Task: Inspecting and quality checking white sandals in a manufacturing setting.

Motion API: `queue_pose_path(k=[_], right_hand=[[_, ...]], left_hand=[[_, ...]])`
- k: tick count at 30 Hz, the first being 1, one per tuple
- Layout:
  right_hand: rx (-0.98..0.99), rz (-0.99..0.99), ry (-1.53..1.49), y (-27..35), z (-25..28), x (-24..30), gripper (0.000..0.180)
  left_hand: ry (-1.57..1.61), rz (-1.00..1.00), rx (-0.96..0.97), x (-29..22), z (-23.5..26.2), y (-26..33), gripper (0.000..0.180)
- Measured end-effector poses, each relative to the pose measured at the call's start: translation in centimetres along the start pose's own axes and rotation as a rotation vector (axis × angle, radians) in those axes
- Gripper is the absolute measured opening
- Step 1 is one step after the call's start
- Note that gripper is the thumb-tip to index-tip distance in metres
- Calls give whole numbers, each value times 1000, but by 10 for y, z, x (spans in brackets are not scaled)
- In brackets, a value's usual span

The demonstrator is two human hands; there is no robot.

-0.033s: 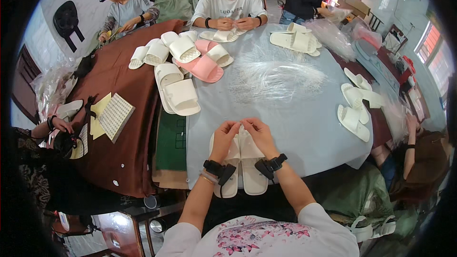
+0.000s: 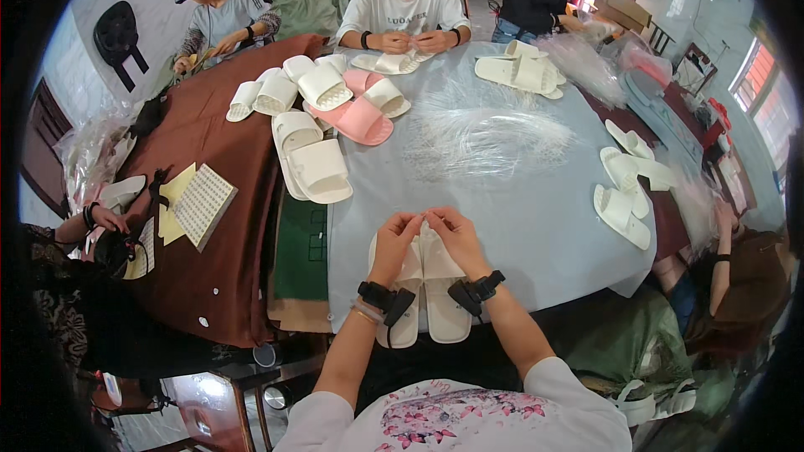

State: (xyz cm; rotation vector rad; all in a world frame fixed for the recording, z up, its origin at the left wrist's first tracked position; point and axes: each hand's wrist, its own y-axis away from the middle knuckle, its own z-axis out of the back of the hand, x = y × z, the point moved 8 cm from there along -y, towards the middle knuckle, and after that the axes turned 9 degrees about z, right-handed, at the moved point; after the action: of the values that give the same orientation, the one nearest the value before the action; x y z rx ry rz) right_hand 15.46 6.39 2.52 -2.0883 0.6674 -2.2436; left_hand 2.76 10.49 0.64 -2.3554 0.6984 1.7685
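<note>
A pair of white slide slippers lies side by side in front of me at the table's near edge, heels toward me. Over the left slipper is my left hand, and over the right slipper is my right hand. Both hands are closed, their fingertips pinched together and meeting near the toe ends. Whatever they pinch is too small or too hidden to make out. My hands cover much of the straps. Each wrist wears a black band with a small device.
White slippers and pink slippers are heaped at the left. Clear plastic bags spread over the grey table cover. More white slippers lie at right. A sticker sheet rests on brown cloth. Several co-workers sit around.
</note>
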Motion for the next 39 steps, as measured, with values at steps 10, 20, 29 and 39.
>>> queue_pose_path(k=[10,20,29,39], right_hand=[[-10,-20,-93,0,-1,6,22],[10,-110,-65,2,-1,1,19],[46,77,248,0,-9,7,21],[55,52,248,-2,-9,-9,21]], left_hand=[[-28,-10,2,1,2,-1,14],[-28,-17,1,-2,2,-1,16],[-81,-54,-52,-1,6,2,16],[-173,-47,-43,4,10,-3,17]])
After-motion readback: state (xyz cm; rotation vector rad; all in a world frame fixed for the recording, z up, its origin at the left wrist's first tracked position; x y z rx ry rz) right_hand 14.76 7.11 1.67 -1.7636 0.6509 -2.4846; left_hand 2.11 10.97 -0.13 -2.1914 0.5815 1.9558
